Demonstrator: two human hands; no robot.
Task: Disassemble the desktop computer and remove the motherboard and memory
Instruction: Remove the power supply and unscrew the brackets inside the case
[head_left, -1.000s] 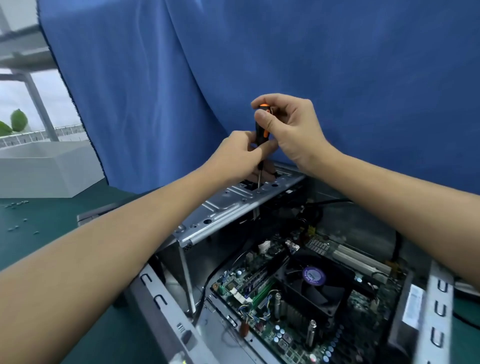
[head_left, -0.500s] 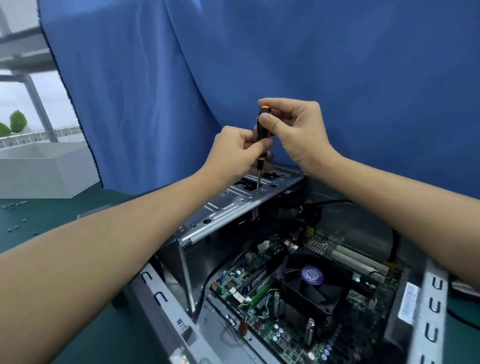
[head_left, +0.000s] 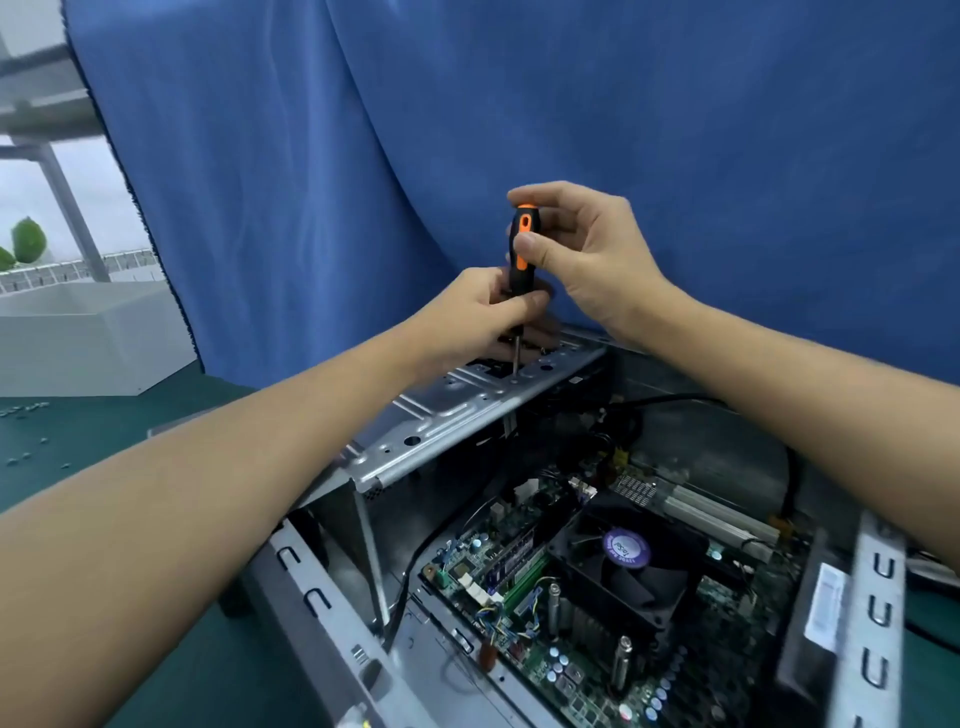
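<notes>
In the head view, we held the screwdriver (head_left: 521, 249) upright, long axis vertical, tip down on the metal bracket (head_left: 441, 415). Our right hand (head_left: 587, 249) pinched the orange-black handle near its top, and our left hand (head_left: 478, 317) curled round its lower end. Below the bracket lay the motherboard (head_left: 467, 566); we could not read the fan's purple label (head_left: 626, 548).

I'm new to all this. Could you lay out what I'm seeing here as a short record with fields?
Tool: orange-and-black screwdriver, upright, tip on the metal bracket
Hands: right hand pinches the handle's top; left hand grips its lower end
Case: open desktop computer case on a green mat
Inside: motherboard in place, black cooling fan on it, memory module left of the fan
On mat: small loose screws, far left
Backdrop: blue cloth
</notes>
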